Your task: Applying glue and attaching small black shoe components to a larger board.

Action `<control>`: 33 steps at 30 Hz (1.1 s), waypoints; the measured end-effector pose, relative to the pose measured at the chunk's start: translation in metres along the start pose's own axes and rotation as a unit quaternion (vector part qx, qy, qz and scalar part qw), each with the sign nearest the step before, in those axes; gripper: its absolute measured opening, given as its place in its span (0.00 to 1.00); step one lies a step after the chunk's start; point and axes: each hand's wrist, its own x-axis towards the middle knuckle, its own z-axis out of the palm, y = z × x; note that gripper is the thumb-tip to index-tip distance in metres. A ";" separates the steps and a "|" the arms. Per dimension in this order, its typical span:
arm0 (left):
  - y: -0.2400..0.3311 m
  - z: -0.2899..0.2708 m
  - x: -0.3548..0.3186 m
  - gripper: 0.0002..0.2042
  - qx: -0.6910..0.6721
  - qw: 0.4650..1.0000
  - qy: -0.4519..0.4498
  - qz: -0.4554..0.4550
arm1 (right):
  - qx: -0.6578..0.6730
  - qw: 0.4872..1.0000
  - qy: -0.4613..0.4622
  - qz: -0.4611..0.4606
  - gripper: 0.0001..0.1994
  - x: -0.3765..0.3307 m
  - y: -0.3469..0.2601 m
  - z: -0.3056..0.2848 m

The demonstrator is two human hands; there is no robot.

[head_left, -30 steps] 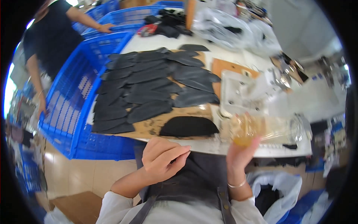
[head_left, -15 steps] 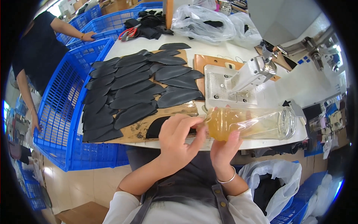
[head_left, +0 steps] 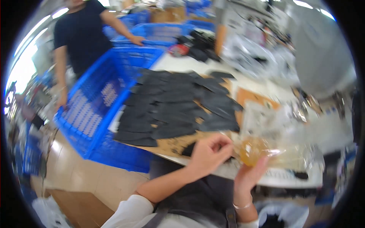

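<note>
A clear, bottle-like container (head_left: 283, 154), amber at its left end, lies sideways above the table edge, blurred by motion. My right hand (head_left: 251, 174) is closed round its amber part from below. My left hand (head_left: 209, 155) is closed, thumb and fingers pinched together at the container's left end; what they grip there is too blurred to make out. Left of my hands, rows of black leaf-shaped pieces (head_left: 176, 108) overlap on a brown board (head_left: 167, 145). One black piece (head_left: 188, 149) lies by the board's near edge, partly behind my left hand.
Behind the container stands a white machine (head_left: 283, 117) on the white table (head_left: 167, 66). A large blue crate (head_left: 95, 114) adjoins the table's left side, with another person (head_left: 83, 36) touching it. Clear plastic bags (head_left: 247, 53) lie at the back. A cardboard piece (head_left: 78, 207) is on the floor.
My view has swung up and left, so the scene sits lower and further right and is blurred. Both hands stay at the container. The other person shows more fully.
</note>
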 end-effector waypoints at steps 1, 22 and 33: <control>0.003 0.001 0.002 0.04 0.002 1.000 -0.006 0.003 | 0.026 0.999 0.005 -0.037 0.23 0.002 0.011 -0.005; 0.006 -0.009 -0.001 0.05 -0.026 0.998 -0.044 0.041 | 0.079 0.996 0.035 -0.031 0.30 0.004 -0.003 0.029; 0.009 -0.001 -0.012 0.05 0.143 0.936 0.008 0.321 | 0.108 0.994 -0.007 -0.001 0.29 0.003 0.001 0.013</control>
